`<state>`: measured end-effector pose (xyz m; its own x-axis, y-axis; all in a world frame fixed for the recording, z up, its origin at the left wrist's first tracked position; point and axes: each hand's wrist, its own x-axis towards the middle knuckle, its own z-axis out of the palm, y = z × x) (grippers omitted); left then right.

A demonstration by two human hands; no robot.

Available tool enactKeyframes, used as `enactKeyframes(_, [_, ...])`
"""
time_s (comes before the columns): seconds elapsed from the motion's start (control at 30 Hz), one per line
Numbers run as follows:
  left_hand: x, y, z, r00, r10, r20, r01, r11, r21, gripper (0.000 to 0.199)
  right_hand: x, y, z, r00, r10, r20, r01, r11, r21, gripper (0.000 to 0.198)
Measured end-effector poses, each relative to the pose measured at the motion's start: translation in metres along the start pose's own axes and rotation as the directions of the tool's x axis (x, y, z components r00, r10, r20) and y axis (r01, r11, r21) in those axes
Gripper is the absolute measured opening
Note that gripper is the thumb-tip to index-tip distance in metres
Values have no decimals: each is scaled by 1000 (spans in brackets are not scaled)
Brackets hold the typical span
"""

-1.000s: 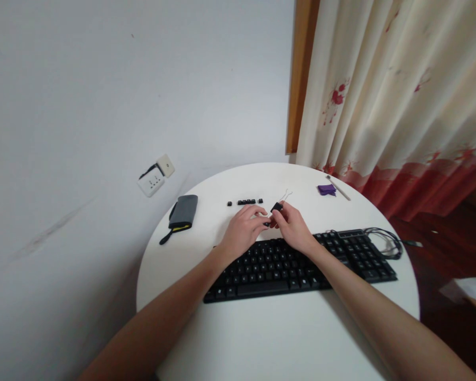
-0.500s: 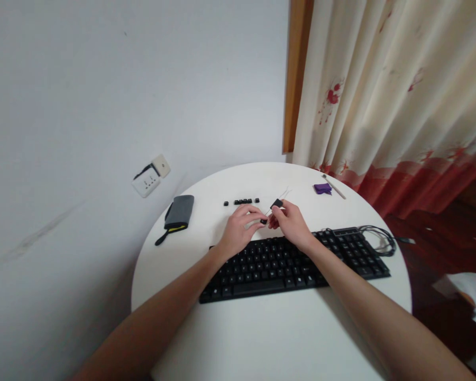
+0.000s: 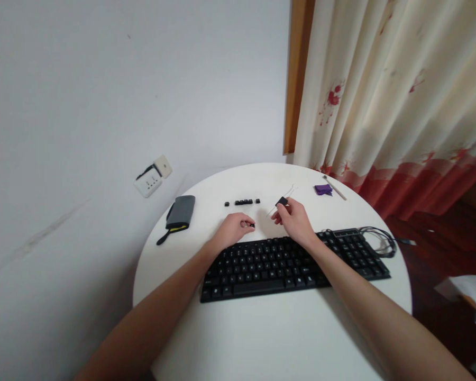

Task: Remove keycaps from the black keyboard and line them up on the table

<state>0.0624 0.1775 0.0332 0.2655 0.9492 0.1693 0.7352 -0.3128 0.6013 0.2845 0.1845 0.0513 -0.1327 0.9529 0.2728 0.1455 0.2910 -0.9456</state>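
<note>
Pinching a small black keycap (image 3: 253,226) between thumb and fingers of the left hand (image 3: 230,228), beyond the keyboard (image 3: 257,264) and toward the far edge of the table (image 3: 269,328); cannot tell whether touching the tabletop. Gripping a wire tool (image 3: 281,201) by its black handle in the right hand (image 3: 295,221), thumb pressed to it and fingers loosely curled, with thin wires reaching out both ways. Likely to handle as very light, stiff plastic, smooth enough to skid out of a loose pinch; best taken by two opposite side walls. Probably springy in the wires and easily bent, so better held by the handle. Compare with the loose keycaps (image 3: 244,202) lying in a broken row nearer the far edge.
</note>
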Motion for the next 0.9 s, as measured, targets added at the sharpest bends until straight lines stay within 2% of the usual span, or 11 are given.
enactKeyframes(0.13, [1,-11,2,999,-27,47,26,1000,13,21,1,-2,-2,1000,-20,-3,20,1000,-23,18])
enactKeyframes(0.27, [11,1,5,997,-45,61,46,999,-8,19,2,-1,-4,999,-31,-10,31,999,-24,19])
enactKeyframes(0.33, [22,10,7,995,-37,92,33,999,41,16,3,0,-5,999,-28,-19,27,1000,-14,19])
enactKeyframes(0.4, [37,18,9,993,15,114,-34,986,160,12,4,1,-5,999,-25,-27,25,1000,-6,19])
enactKeyframes(0.47, [52,24,10,993,74,91,-99,945,313,10,5,1,-6,999,-32,-31,32,999,-3,19])
enactKeyframes(0.57, [72,25,12,996,93,7,-86,886,455,12,6,-1,-7,998,-52,-43,52,999,2,19])
enactKeyframes(0.73, [100,10,13,998,39,-46,-12,874,485,14,8,-2,-10,997,-49,-56,50,998,27,18])
enactKeyframes(0.9, [115,-3,9,999,-2,-35,18,877,480,19,8,0,-9,997,-58,-43,59,998,20,19])
